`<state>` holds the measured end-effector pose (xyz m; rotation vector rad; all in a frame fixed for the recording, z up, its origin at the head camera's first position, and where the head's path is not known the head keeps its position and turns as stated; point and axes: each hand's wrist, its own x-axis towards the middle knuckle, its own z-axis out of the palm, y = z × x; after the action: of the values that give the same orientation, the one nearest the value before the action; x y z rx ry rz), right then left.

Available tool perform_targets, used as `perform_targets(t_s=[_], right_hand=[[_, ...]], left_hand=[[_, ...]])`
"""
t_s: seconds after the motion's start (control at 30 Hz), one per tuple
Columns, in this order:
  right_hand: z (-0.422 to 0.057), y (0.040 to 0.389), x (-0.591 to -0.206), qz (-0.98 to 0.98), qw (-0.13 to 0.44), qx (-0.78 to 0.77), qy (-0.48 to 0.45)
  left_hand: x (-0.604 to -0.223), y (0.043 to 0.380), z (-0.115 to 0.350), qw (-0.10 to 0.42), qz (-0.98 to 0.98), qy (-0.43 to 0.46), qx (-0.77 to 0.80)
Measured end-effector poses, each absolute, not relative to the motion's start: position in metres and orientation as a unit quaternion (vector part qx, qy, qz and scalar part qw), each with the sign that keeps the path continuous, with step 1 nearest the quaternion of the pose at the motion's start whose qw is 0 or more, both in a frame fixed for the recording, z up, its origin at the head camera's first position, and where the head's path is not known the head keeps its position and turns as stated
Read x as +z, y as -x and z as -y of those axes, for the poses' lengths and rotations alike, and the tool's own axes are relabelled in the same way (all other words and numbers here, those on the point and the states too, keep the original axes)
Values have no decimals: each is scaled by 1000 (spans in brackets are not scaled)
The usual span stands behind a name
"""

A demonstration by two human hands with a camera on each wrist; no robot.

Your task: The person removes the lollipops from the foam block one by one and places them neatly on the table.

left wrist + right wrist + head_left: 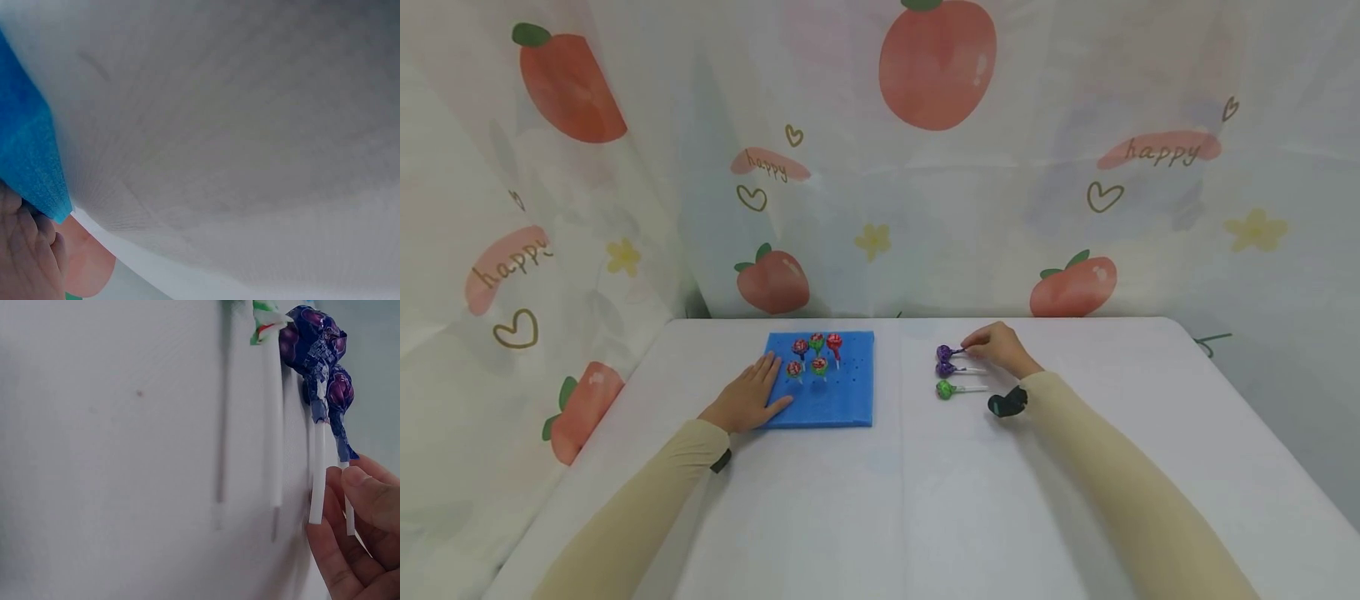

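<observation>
A blue foam board (835, 400) lies on the white table (895, 500), with several wrapped lollipops (817, 353) standing upright in its holes. My left hand (747, 398) rests flat on the board's left edge, fingers straight; the left wrist view shows the board's corner (28, 156) beside the palm (25, 250). To the right lie two purple lollipops (945, 361) and a green lollipop (946, 389). My right hand (998, 347) pinches the stick of the far purple lollipop (340, 394), which the right wrist view shows between the fingertips (369, 494).
A white curtain with peach prints (937, 62) hangs behind and to the left of the table. A dark wrist strap (1007, 403) sits on my right forearm.
</observation>
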<state>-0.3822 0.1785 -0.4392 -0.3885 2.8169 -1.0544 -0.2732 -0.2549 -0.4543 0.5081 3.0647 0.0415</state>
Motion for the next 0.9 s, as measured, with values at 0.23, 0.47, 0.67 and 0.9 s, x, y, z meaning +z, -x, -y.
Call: perform_targets(t_s=[0.23,0.47,0.67,0.9], right_hand=[[-189,380,-435,-926,56,-346,137],[-196,379,-426,-923,62,-347,154],[-191,382,-407,-920,79,-352,151],[-166,385,-385,-911,75,-362,180]], left_hand=[[-453,273,254,20,-986,-163,14],[-454,272,254,17,-986,-163,20],[-453,270,254,21,-986,-165,26],[-453,272,255,23,-986,-161,17]])
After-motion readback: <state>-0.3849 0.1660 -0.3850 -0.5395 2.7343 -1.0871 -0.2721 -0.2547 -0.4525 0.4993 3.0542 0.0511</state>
